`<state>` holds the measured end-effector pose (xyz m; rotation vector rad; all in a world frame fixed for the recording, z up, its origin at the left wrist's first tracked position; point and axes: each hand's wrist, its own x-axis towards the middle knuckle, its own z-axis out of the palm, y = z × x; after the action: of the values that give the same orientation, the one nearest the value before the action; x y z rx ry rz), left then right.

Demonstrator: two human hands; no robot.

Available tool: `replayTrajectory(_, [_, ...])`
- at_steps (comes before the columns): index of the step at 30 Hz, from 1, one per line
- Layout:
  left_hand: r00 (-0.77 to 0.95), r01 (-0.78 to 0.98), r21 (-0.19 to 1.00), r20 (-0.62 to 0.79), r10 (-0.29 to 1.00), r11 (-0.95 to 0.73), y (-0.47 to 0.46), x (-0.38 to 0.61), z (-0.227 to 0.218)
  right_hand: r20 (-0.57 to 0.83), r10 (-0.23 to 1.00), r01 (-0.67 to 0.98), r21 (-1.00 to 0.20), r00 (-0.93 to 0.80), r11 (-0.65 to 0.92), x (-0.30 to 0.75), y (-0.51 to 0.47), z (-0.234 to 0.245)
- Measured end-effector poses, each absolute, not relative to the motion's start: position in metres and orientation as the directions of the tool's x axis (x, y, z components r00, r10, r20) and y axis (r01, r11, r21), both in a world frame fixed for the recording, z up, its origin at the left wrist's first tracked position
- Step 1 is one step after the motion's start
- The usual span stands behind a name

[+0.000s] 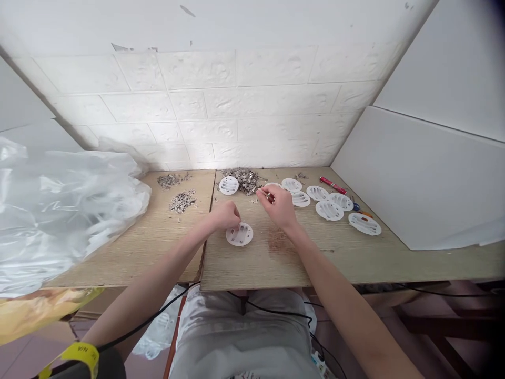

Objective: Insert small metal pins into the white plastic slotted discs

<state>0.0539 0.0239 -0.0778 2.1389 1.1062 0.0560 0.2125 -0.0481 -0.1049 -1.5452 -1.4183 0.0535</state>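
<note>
My left hand is curled, its fingertips resting on the far edge of a round white plastic disc with slots that lies flat on the wooden table. My right hand is closed in a pinch on a small metal piece, just past the disc and beside a heap of small grey metal pieces. Another white disc lies against that heap.
Several white slotted discs lie in a row at the right. Two smaller heaps of metal pieces sit at the left, next to a big clear plastic bag. A red pen-like tool lies at the back right. White panels wall the right side.
</note>
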Motion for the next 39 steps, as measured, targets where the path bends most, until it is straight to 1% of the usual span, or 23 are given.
replayTrajectory(4, [0.619, 0.655, 0.685, -0.246, 0.746, -0.317, 0.022, 0.043, -0.09, 0.532, 0.807, 0.746, -0.64, 0.258, 0.184, 0.21, -0.049, -0.105])
replayTrajectory(5, [0.635, 0.634, 0.708, -0.246, 0.732, -0.311, 0.024, 0.041, -0.093, 0.526, 0.815, 0.747, -0.638, 0.244, 0.188, 0.21, -0.049, -0.105])
replayTrajectory(7, [0.688, 0.545, 0.793, -0.239, 0.685, -0.271, 0.028, 0.039, -0.094, 0.515, 0.825, 0.74, -0.644, 0.232, 0.194, 0.209, -0.048, -0.105])
replayTrajectory(10, [0.707, 0.424, 0.901, -0.265, 0.656, -0.093, 0.035, 0.041, -0.091, 0.496, 0.831, 0.728, -0.663, 0.251, 0.176, 0.21, -0.048, -0.105])
replayTrajectory(12, [0.687, 0.345, 0.939, -0.255, 0.681, 0.003, 0.038, 0.046, -0.089, 0.46, 0.844, 0.719, -0.681, 0.276, 0.137, 0.212, -0.047, -0.106])
replayTrajectory(14, [0.654, 0.262, 0.964, -0.213, 0.726, 0.047, 0.04, 0.052, -0.091, 0.386, 0.876, 0.672, -0.733, 0.29, 0.1, 0.214, -0.047, -0.106])
replayTrajectory(17, [0.628, 0.165, 0.983, -0.166, 0.76, 0.078, 0.045, 0.058, -0.103, 0.258, 0.921, 0.504, -0.86, 0.29, 0.082, 0.219, -0.046, -0.108])
replayTrajectory(19, [0.631, 0.129, 0.986, -0.164, 0.759, 0.106, 0.048, 0.058, -0.112, 0.218, 0.931, 0.438, -0.896, 0.292, 0.073, 0.221, -0.045, -0.109])
replayTrajectory(23, [0.664, 0.106, 0.986, -0.169, 0.728, 0.133, 0.051, 0.055, -0.118, 0.188, 0.929, 0.451, -0.892, 0.319, 0.026, 0.225, -0.044, -0.113])
replayTrajectory(29, [0.651, 0.13, 0.969, -0.244, 0.718, 0.212, 0.047, 0.052, -0.113, 0.092, 0.943, 0.338, -0.941, 0.321, -0.023, 0.226, -0.042, -0.119])
replayTrajectory(34, [0.642, 0.131, 0.968, -0.248, 0.726, 0.215, 0.044, 0.052, -0.112, 0.074, 0.948, 0.341, -0.939, 0.31, -0.038, 0.223, -0.044, -0.118])
replayTrajectory(39, [0.629, 0.12, 0.968, -0.246, 0.737, 0.22, 0.043, 0.052, -0.113, 0.094, 0.965, 0.383, -0.924, 0.244, -0.007, 0.221, -0.046, -0.114])
